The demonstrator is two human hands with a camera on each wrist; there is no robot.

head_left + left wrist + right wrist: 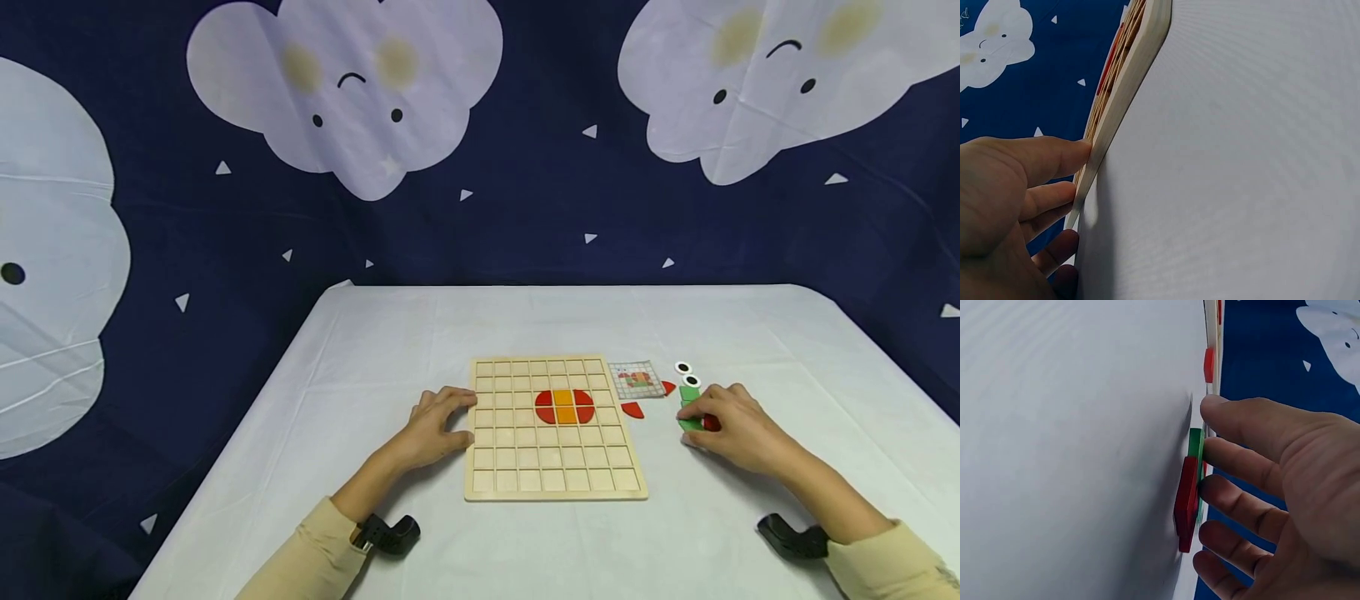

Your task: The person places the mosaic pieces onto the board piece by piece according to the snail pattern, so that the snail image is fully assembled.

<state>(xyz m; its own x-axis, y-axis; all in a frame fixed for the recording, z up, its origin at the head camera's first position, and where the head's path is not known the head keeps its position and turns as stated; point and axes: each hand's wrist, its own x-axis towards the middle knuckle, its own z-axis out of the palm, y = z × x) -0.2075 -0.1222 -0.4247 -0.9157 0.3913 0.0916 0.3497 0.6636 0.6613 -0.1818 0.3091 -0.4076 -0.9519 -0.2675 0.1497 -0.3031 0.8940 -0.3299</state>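
Note:
My left hand (432,427) touches the left edge of a wooden grid board (517,459), with thumb and fingers spread apart. On the board, orange squares (564,407) lie between red rounded pieces (584,406). To the right, my right hand (738,429) is over green pieces (690,395), fingertips down among them. In the right wrist view its fingers touch or nearly touch a green piece (1195,442), while the thumb stands a little off its end. A dark red piece (1185,503) lies against the green, partly under the hand in the head view.
A small picture card (625,384) lies right of the board. Around it are a red piece (633,410), another red piece (669,388) and two white-and-black eye discs (682,367). A white cloth (420,333) covers the table, before a dark blue cloud-print backdrop (525,167).

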